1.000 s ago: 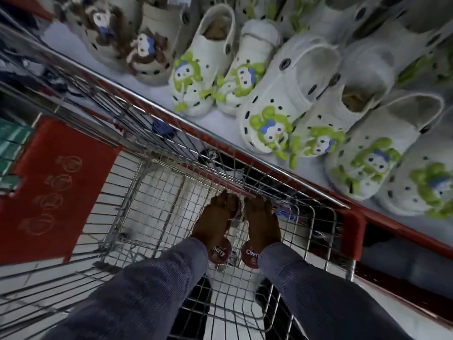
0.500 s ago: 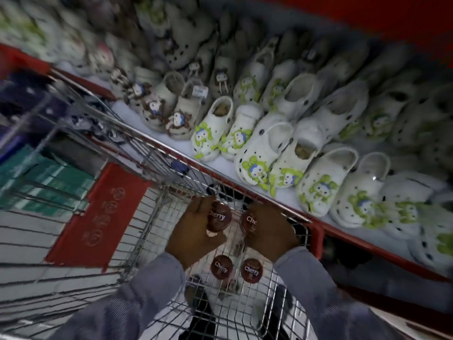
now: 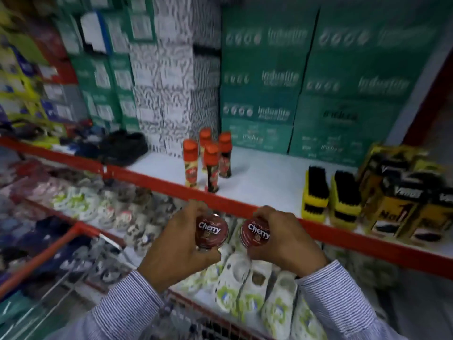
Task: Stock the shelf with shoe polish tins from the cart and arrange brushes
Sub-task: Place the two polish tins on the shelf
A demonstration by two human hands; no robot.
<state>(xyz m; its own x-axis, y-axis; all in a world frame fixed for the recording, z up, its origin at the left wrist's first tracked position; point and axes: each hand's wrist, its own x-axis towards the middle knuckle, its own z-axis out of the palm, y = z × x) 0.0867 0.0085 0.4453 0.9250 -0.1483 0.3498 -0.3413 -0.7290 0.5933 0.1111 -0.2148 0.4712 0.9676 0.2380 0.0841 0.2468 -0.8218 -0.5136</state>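
My left hand grips a round dark-red Cherry polish tin, lid facing me. A second Cherry tin sits in my right hand. Both tins are held side by side just below the red front edge of the upper shelf. Two yellow-backed black-bristle brushes stand on that shelf to the right. The wire cart lies at the lower left, its inside blurred.
Several orange-capped polish bottles stand on the shelf ahead. Yellow and black boxes sit at the right. Green cartons stack along the back wall. White clogs fill the lower shelf beneath my hands.
Both hands lifted a tin each out of the cart and rose to the upper shelf's edge. My view swung up from the cart and clogs to the shelf.
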